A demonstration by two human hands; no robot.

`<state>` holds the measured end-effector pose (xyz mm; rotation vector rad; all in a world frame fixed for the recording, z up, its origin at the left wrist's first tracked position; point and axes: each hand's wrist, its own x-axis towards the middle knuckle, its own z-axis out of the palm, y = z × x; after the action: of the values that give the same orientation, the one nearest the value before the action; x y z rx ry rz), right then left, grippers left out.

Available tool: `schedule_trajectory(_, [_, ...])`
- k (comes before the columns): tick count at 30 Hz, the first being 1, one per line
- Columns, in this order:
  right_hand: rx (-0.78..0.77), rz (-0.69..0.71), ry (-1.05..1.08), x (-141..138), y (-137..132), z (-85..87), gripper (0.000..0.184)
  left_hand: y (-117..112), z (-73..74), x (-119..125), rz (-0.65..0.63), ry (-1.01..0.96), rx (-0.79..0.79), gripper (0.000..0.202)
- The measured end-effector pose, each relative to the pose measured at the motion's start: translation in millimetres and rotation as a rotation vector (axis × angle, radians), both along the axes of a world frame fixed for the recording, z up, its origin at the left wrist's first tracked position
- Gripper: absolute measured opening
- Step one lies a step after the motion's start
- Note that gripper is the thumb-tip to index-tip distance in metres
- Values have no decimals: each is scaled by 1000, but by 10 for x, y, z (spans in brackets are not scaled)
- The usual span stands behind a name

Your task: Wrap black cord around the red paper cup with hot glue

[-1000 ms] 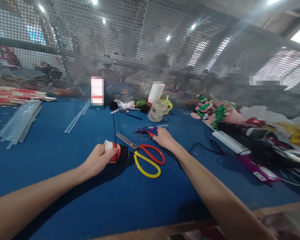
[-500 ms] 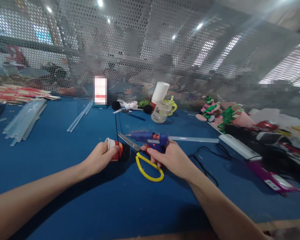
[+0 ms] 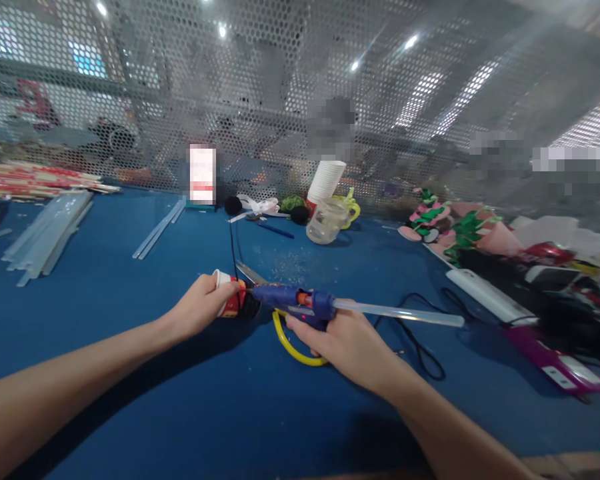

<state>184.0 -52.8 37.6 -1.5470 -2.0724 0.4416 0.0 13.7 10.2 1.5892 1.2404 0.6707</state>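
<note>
My left hand (image 3: 200,308) is closed round a small paper cup (image 3: 230,299) lying on its side on the blue table (image 3: 105,293); the cup is white at the mouth, red and black toward its base. A thin black stick (image 3: 231,247) rises from it. My right hand (image 3: 344,340) grips a blue glue gun (image 3: 293,301) with a clear glue stick (image 3: 400,311) jutting out of its back. The gun's nozzle points left and sits right at the cup's black end. Scissors with a yellow handle (image 3: 287,340) lie under the gun, partly hidden by my right hand.
A perforated metal screen (image 3: 280,100) walls off the table's far edge. Clear glue sticks (image 3: 50,233) lie at the left. White cups (image 3: 326,181), a clear mug (image 3: 326,221), black pompoms (image 3: 233,205) and ribbon stand at the back. Craft clutter and a power strip (image 3: 485,293) fill the right. The gun's black cord (image 3: 420,340) trails right.
My right hand picked the glue gun up from beyond the scissors and brought it down and left until its nozzle reached the cup. The left hand kept hold of the cup.
</note>
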Motion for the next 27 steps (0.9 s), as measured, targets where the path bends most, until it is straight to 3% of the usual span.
schedule_trajectory(8, [-78, -11, 20, -5, -42, -6, 15, -6, 12, 7, 38, -26, -36, 27])
schedule_trajectory(18, [-60, -1, 5, -2, -85, -101, 12, 1, 0, 38, 96, -157, -126, 25])
schedule_trajectory(27, [-23, 28, -31, -10, -92, -51, 12, 13, -23, 31, 110, -180, -154, 24])
